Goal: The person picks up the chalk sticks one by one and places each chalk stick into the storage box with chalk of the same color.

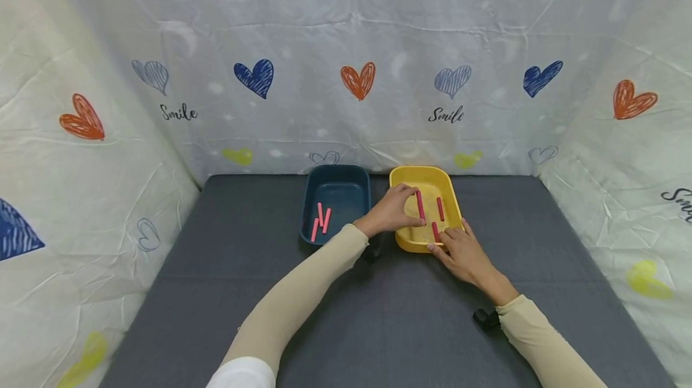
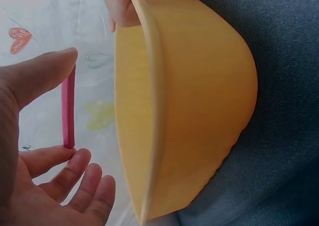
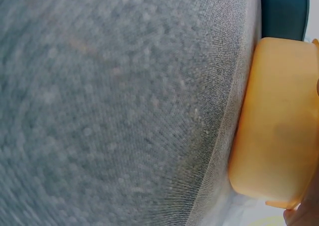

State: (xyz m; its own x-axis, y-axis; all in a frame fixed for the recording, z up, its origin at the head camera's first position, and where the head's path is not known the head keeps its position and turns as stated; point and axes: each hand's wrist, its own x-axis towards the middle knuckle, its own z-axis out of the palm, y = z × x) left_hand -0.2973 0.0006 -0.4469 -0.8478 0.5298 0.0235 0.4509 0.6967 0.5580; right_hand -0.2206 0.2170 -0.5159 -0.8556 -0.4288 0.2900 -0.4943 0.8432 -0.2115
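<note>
My left hand point(image 1: 390, 211) pinches a dark pink stick point(image 1: 420, 206) by its two ends, thumb at one end and a fingertip at the other, over the yellow tray point(image 1: 413, 248). In the left wrist view the stick point(image 2: 68, 111) looks straight and flat-sided, and the other fingers stay off it. Two more dark pink sticks lie in the yellow tray, one on the right side point(image 1: 440, 209) and one near the front point(image 1: 435, 232). My right hand point(image 1: 466, 254) grips the tray's near right corner, fingers over the rim and thumb along the front.
Left of the yellow tray stands a navy blue tray point(image 1: 348, 193) holding three lighter pink sticks point(image 1: 327, 221). Both trays are at the back of the grey cloth-covered table point(image 1: 243, 268), close to a hanging white curtain point(image 1: 303, 118) printed with hearts.
</note>
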